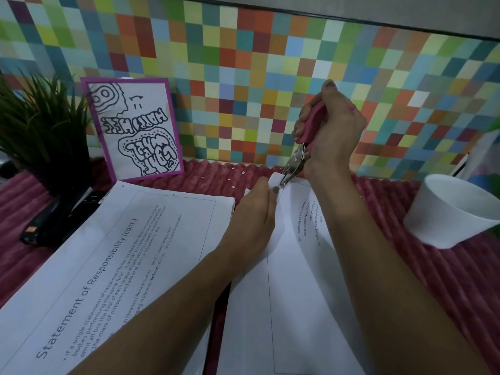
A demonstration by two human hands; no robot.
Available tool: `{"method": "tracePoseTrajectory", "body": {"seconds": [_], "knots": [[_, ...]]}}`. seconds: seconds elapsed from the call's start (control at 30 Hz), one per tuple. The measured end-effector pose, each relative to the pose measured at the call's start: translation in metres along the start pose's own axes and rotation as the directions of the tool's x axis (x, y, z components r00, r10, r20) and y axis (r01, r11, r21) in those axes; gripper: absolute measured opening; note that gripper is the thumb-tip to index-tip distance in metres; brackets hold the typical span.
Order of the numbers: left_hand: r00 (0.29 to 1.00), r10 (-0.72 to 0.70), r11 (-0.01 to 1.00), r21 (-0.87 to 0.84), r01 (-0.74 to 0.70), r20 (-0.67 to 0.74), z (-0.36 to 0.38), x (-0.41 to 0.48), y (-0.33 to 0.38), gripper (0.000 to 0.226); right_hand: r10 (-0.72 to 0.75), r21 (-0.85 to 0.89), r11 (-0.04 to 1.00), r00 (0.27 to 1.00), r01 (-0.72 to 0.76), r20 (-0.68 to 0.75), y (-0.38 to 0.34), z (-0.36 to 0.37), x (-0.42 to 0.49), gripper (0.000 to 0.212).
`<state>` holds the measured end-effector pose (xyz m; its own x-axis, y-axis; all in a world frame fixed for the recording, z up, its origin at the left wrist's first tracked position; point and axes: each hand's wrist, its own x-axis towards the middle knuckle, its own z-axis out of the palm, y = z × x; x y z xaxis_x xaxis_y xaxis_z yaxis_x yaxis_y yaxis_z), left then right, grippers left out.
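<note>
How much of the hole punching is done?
Some looks done: tiny paper dots lie on the pink mat. In hand: the right hand squeezes the pink hole punch on the sheet corner that the left hand pinches. To do: whether the paper stack is punched, I cannot tell.

At eight o'clock we read "Statement of Responsibility (cont.)" heading the white printed paper stack [116, 253]. Toward four o'clock, the white printed paper sheet [297, 266] lists "General Material Designation", "Parallel Title" and "Other Title Information". At ten o'clock, the bubble letters on the purple-bordered drawn card [132, 125] defeat us.
</note>
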<state>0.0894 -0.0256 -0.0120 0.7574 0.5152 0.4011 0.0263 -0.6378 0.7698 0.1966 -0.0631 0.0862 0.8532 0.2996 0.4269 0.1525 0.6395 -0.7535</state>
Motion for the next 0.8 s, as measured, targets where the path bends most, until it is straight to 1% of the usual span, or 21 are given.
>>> {"method": "tracePoseTrajectory", "body": {"seconds": [0.07,0.1,0.17,0.23,0.37,0.5,0.57,0.67,0.73,0.8], "knots": [[1.0,0.016,1.0,-0.014,-0.017,-0.02,0.0,0.0,0.0,0.023,0.102,-0.01,0.995,0.993,-0.102,0.051,-0.003,-0.002,0.003,0.016],[0.999,0.021,1.0,-0.021,-0.021,-0.027,0.0,0.0,0.0,0.023,0.138,-0.031,0.99,0.987,-0.136,0.082,-0.004,-0.003,0.005,0.015],[0.999,0.017,0.999,-0.036,-0.018,-0.036,0.001,0.001,-0.001,0.024,0.191,-0.077,0.98,0.973,-0.183,0.132,-0.006,-0.006,0.008,0.028],[0.998,-0.001,0.998,-0.061,-0.003,-0.057,0.002,0.001,-0.002,0.024,0.218,-0.109,0.973,0.963,-0.203,0.161,-0.007,-0.005,0.007,0.036],[0.996,-0.02,0.996,-0.084,0.012,-0.086,0.001,0.002,-0.003,0.031,0.202,-0.17,0.969,0.969,-0.177,0.144,-0.004,0.0,0.005,0.034],[0.995,-0.039,0.993,-0.112,0.028,-0.095,-0.001,0.004,-0.003,0.032,0.153,-0.24,0.963,0.982,-0.122,0.112,-0.011,-0.004,0.009,0.031],[0.996,-0.033,0.992,-0.126,0.023,-0.08,-0.001,0.003,-0.003,0.031,0.146,-0.223,0.967,0.986,-0.124,0.084,-0.016,-0.011,0.014,0.029],[0.996,-0.059,0.986,-0.162,0.048,-0.063,-0.001,0.004,-0.007,0.023,0.134,-0.222,0.967,0.99,-0.123,0.036,-0.019,-0.021,0.019,0.026],[0.993,-0.09,0.981,-0.178,0.076,-0.07,-0.001,0.005,-0.009,0.022,0.124,-0.218,0.969,0.992,-0.115,0.025,-0.02,-0.025,0.019,0.022],[0.991,-0.091,0.981,-0.177,0.074,-0.093,-0.001,0.006,-0.009,0.024,0.108,-0.21,0.972,0.994,-0.104,0.01,-0.021,-0.027,0.019,0.018]]}}
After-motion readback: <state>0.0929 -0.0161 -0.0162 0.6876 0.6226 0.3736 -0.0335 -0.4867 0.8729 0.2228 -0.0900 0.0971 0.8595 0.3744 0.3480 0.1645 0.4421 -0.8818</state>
